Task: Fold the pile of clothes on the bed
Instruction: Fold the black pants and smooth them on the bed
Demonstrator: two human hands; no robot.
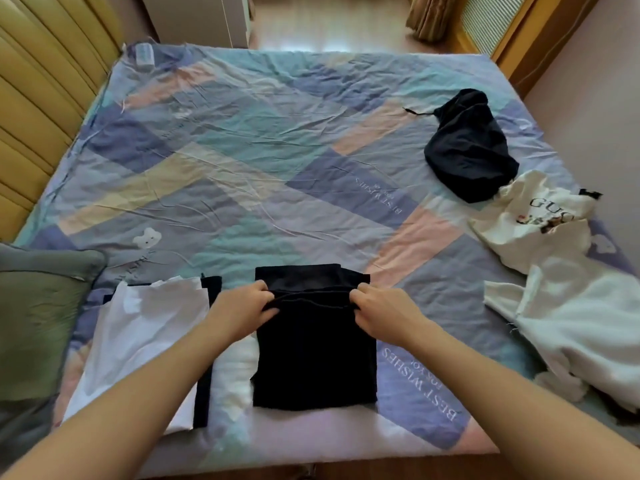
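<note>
I was midway through folding the black garment (313,344), which lay near the front edge of the bed (242,140). My left hand (242,311) and right hand (382,313) each had a closed grip pinching a raised fold near its far end. Next, I judged, that fold needed laying flat and even. The bedsheet read "BEST WISHES"; the white shirt (533,220) to the right showed "GU", the rest hidden.

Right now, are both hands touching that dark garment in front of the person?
Touching. The head view shows the left hand and right hand each pinching a fold of the dark garment, one at either side edge.
</note>
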